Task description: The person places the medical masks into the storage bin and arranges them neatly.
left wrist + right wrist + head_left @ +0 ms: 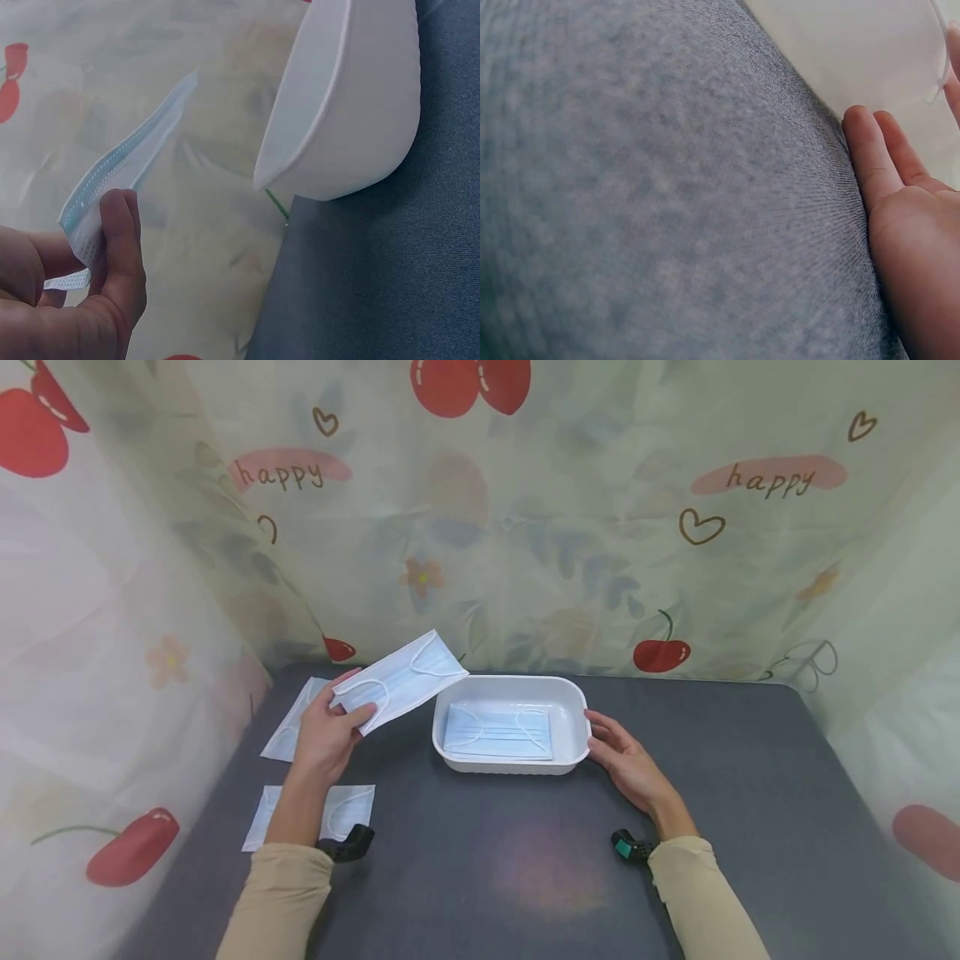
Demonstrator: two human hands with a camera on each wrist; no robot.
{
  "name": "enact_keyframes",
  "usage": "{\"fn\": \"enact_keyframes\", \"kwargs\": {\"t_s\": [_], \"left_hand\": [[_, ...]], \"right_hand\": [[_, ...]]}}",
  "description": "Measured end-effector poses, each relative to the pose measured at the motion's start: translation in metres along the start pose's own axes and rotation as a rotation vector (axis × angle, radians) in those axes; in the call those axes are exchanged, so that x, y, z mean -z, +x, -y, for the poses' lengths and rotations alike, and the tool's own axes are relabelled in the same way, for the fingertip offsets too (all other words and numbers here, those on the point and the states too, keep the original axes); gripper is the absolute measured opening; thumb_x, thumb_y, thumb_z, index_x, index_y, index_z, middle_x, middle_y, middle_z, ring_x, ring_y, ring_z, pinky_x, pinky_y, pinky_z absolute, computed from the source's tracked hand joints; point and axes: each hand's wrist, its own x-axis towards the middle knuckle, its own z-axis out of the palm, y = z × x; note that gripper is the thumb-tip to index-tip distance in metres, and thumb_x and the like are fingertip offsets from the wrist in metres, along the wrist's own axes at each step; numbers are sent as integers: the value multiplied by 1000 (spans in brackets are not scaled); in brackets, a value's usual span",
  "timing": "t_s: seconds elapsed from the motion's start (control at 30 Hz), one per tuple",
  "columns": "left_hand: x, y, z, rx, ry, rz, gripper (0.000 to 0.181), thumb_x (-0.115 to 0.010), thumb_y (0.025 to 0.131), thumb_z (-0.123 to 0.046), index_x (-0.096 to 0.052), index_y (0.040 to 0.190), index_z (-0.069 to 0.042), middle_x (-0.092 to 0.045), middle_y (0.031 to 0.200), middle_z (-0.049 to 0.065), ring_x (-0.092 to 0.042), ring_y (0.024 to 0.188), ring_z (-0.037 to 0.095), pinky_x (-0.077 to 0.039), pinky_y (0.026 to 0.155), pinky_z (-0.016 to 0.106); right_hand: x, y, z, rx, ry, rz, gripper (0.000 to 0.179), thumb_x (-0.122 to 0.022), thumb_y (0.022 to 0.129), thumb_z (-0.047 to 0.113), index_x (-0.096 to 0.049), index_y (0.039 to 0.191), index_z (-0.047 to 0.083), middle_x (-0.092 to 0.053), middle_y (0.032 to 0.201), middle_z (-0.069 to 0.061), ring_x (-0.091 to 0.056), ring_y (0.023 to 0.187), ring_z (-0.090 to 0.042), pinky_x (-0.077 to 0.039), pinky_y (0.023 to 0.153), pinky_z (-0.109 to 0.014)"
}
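The left hand (327, 731) pinches a pleated face mask (405, 683) by one end; the right hand (626, 767), fingers extended, touches the white tray (510, 767), probably steadying it.

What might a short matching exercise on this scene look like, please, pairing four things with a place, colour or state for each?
Things:
1. Left hand
2. Right hand
3. Tray
4. Table

Descriptions:
A. Has a flat mask lying inside
B. Dark grey
C. Pinches a raised mask
D. At the tray's right end

Right pairs: 1-C, 2-D, 3-A, 4-B
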Motion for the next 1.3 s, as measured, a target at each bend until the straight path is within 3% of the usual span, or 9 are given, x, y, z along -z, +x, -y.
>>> {"fn": "enact_keyframes", "kwargs": {"t_s": [0.13,0.4,0.7,1.3], "left_hand": [[-6,2,-5,2,42,81,72,-66,93,7,-42,155,-20,-52,141,11,-62,108,12,-58,81,21],[-22,11,-17,-3,230,203,68,-70,94,-3,-45,154,-24,-56,143,15,-65,107,21,-59,79,23],[-37,18,-23,23,291,288,66,-70,95,-7,-45,153,-25,-57,143,14,-63,111,26,-57,82,24],[-82,36,-2,136,326,392,61,-70,93,0,-53,147,-24,-63,137,16,-64,105,20,-56,78,29]], "right_hand": [[0,0,0,3,-5,0,63,-58,105,28,-30,160,21,-33,162,-16,-49,130,-7,-46,100,-11],[2,4,-4,-34,-16,-6,64,-59,104,30,-30,160,25,-32,164,-13,-45,136,-12,-45,100,-9],[2,4,-3,-29,-17,-15,64,-60,104,31,-31,160,24,-33,163,-14,-46,135,-13,-45,99,-10],[1,4,-3,-41,-13,-16,63,-59,104,29,-31,160,24,-33,163,-13,-43,139,-17,-45,99,-9]]}}
